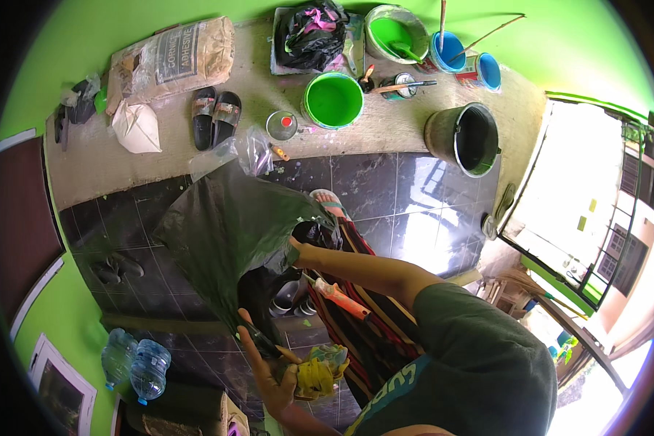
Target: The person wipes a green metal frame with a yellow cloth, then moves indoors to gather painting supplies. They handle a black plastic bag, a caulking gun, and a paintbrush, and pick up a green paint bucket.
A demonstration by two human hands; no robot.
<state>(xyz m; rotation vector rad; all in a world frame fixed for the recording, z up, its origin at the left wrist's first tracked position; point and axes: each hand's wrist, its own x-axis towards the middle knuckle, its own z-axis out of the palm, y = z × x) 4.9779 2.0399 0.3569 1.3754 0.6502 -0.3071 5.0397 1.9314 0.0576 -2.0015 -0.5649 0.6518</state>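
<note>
Black plastic bag spread between your two hands, seen from above. The bag (pixel 221 221), its mouth open toward you, hangs in front of your striped trousers (pixel 367 341), over dark floor tiles (pixel 363 182). Your right hand (pixel 298 251) reaches into the folds at the bag's edge; its fingers are hidden, so whether they grip cannot be told. Your left hand (pixel 272 381) lies at the lower edge, fingers extended along the plastic; whether they close on it cannot be told. A yellow bundle (pixel 321 372) sits just beside your left hand, and an orange-handled tool (pixel 345 299) shows against your trousers.

Writing: the brown paper sack (pixel 211 54) on the pale ledge (pixel 167 171) carries the clearest printing, pale capitals in a dark panel on its side. Your dark shirt (pixel 479 349) bears light lettering on a turquoise patch, partly cut off by folds. The small tin (pixel 396 91), with a brush (pixel 414 85) laid across it, has a label too small to read. Near it on the ledge stand a bucket of green paint (pixel 307 89) and a black bucket (pixel 440 136), the latter tilted.
</note>
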